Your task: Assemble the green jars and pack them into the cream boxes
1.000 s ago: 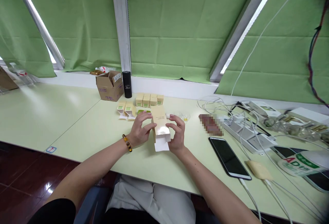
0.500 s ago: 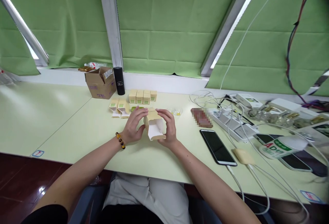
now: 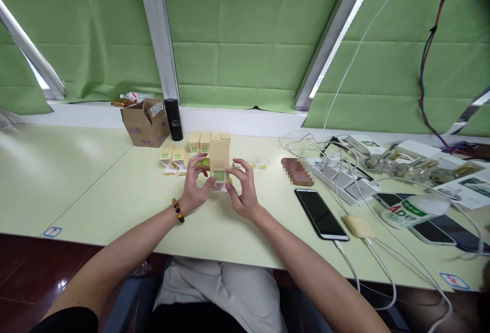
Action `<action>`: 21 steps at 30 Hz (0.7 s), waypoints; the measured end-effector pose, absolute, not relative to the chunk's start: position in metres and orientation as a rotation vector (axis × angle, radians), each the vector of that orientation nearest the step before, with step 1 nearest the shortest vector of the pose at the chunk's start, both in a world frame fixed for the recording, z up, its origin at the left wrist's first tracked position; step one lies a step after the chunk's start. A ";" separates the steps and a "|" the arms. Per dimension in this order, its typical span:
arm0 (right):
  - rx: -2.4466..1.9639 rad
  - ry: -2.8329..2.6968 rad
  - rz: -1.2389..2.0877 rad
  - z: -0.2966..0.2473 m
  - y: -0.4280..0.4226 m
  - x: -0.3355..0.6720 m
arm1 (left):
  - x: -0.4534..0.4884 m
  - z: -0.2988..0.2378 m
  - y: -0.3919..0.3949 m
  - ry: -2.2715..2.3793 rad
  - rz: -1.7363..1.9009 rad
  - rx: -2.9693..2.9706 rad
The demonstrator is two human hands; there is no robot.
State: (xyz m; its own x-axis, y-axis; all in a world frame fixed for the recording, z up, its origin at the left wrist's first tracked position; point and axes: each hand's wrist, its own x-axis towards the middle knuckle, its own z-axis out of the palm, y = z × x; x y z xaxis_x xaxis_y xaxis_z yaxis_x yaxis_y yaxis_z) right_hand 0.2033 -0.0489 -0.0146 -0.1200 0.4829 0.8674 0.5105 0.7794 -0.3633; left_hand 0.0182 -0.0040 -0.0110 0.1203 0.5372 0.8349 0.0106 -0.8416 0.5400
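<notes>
A small beige cardboard box [image 3: 219, 155] with a green square on its front stands upright between my hands. My left hand [image 3: 195, 190] grips its left side, thumb at the lower edge and fingers curled behind. On the other side, my right hand [image 3: 245, 193] pinches the lower right edge with thumb and fingertips. White inner card shows at the bottom of the box. Just left of it lie two similar boxes [image 3: 178, 158] with open white flaps. Behind are closed beige boxes [image 3: 194, 141], partly hidden by the held one. A green item [image 3: 205, 161] shows behind my left fingers.
Small clear containers [image 3: 261, 163] with yellow bits lie to the right. Farther right are a phone [image 3: 320, 214], a power strip [image 3: 340, 182] with tangled white cables, a beige charger case [image 3: 359, 226] and a white bottle [image 3: 415, 210]. A brown carton [image 3: 147, 128] and black cylinder [image 3: 174, 120] stand at the back left.
The box has turned from showing its open white inside to standing upright with the green square toward me. Both hands shifted their grip to its lower sides. The view moved slightly.
</notes>
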 end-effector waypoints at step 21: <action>-0.807 -1.534 0.593 -0.014 -0.046 0.205 | 0.012 -0.006 -0.008 0.580 1.468 1.933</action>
State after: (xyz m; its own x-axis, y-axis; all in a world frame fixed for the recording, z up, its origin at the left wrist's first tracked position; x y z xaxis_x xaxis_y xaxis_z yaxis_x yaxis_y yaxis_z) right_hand 0.2048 -0.0456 -0.0140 -0.0145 0.7767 0.6297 0.1512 0.6243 -0.7664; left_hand 0.0124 -0.0077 -0.0063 0.2809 0.6779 0.6794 -0.0301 -0.7013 0.7122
